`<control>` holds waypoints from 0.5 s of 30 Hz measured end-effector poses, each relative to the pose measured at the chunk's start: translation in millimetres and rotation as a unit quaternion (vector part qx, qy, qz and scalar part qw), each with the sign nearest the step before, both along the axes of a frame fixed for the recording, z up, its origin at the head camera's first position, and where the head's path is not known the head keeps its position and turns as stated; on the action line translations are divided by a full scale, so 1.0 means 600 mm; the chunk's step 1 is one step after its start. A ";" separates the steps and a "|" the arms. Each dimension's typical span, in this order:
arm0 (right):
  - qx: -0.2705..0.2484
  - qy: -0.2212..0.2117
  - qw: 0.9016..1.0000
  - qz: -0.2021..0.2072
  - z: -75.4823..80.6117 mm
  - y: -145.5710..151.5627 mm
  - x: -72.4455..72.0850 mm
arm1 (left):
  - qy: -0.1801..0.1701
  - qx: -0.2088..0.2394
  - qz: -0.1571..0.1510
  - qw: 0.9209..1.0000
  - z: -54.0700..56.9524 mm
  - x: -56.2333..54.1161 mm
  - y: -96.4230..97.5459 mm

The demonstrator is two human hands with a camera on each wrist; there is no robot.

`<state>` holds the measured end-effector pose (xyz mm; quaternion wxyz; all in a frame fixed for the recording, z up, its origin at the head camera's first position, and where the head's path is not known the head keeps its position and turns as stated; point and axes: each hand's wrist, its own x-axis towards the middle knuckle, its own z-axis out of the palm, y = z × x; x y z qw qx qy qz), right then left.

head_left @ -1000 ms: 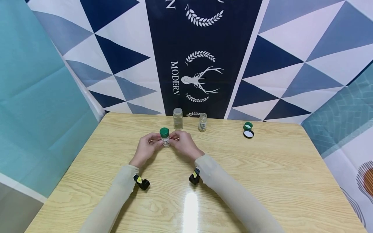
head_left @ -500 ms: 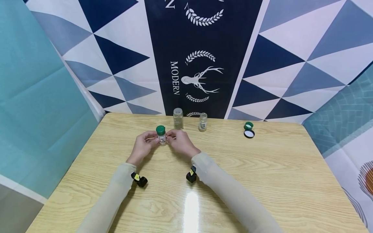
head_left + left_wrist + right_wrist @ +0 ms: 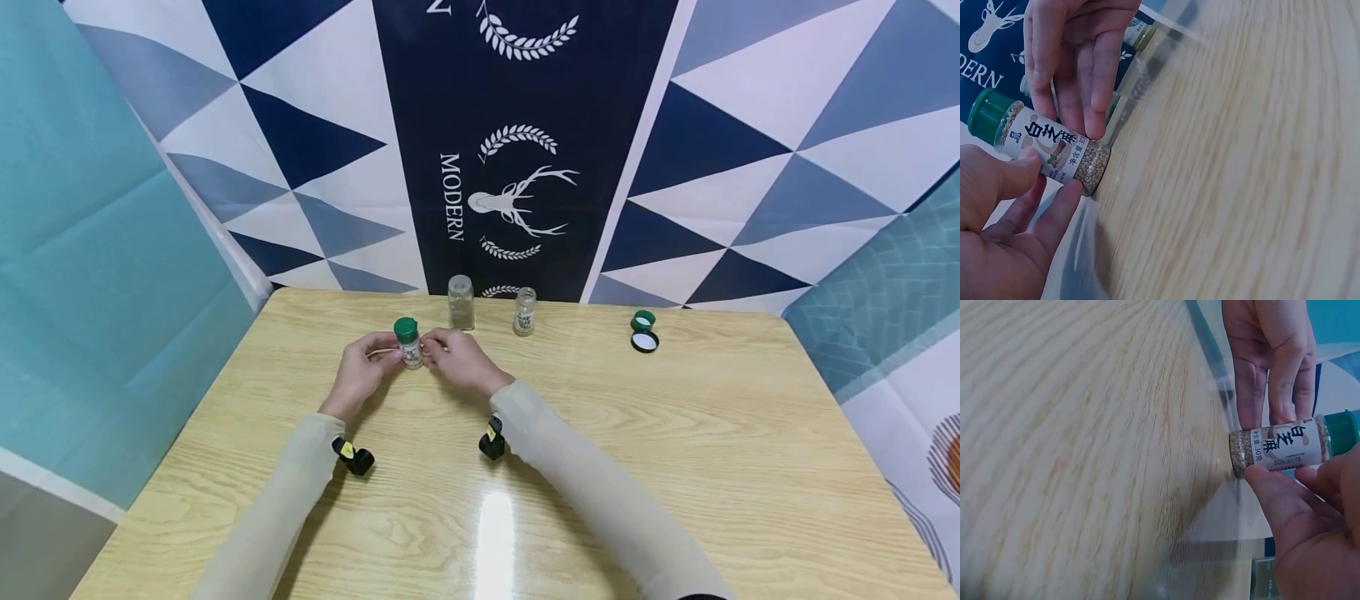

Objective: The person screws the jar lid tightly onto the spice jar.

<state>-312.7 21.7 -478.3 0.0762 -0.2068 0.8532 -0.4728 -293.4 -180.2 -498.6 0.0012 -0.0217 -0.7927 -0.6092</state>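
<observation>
A small clear jar of white sesame seeds point(image 3: 411, 353) with a green cap stands on the wooden table, left of centre. From its left side my left hand point(image 3: 358, 373) grips it, thumb and fingers set around the label and lower body in the left wrist view. My right hand point(image 3: 461, 363) holds the jar's other side with its fingertips. In the right wrist view, pale seeds fill the lower part of the sesame jar point(image 3: 1288, 445) below the printed label. The cap is free of both hands.
Behind the hands stand a square clear jar point(image 3: 461, 305) and a smaller, lidless labelled glass jar point(image 3: 524, 313). A green cap point(image 3: 643, 319) and a black-rimmed lid point(image 3: 645, 342) lie further right. The patterned cloth wall rises behind the table's back edge.
Both hands have moved left and slightly toward the back, bringing the sesame jar along. The other jars and the loose lids keep their places on the table.
</observation>
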 end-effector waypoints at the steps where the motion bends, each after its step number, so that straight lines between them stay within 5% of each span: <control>1: -0.002 -0.001 1.000 0.003 0.000 -0.001 -0.001 | 0.001 0.002 0.000 1.000 0.001 0.000 -0.002; 15: 0.014 0.023 1.000 -0.008 0.004 -0.039 -0.021 | -0.005 0.018 0.011 1.000 -0.001 -0.004 -0.036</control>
